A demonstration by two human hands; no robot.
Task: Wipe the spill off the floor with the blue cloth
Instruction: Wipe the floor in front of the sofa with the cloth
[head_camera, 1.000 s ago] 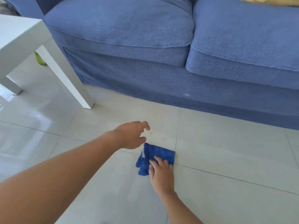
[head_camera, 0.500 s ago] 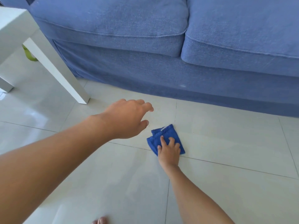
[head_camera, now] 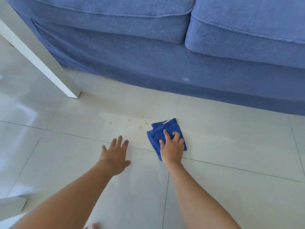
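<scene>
A folded blue cloth (head_camera: 158, 129) lies on the pale tiled floor in front of the sofa. My right hand (head_camera: 171, 147) presses on its near half, fingers bent into the fabric. Just left of the cloth, several small yellowish drops of the spill (head_camera: 140, 123) dot the tile, with a faint wet film around them. My left hand (head_camera: 115, 154) is flat and low over the floor, fingers spread, holding nothing, a hand's width left of the cloth.
A blue sofa (head_camera: 148, 63) runs across the back, its skirt reaching the floor. A white table leg (head_camera: 49, 68) slants down at the left. Toes (head_camera: 92, 226) show at the bottom edge. Open tile lies right of the cloth.
My left hand dropped from in the air to flat by the floor. The right hand stays on the cloth, which sits to the right of the drops. The view moved closer to the floor.
</scene>
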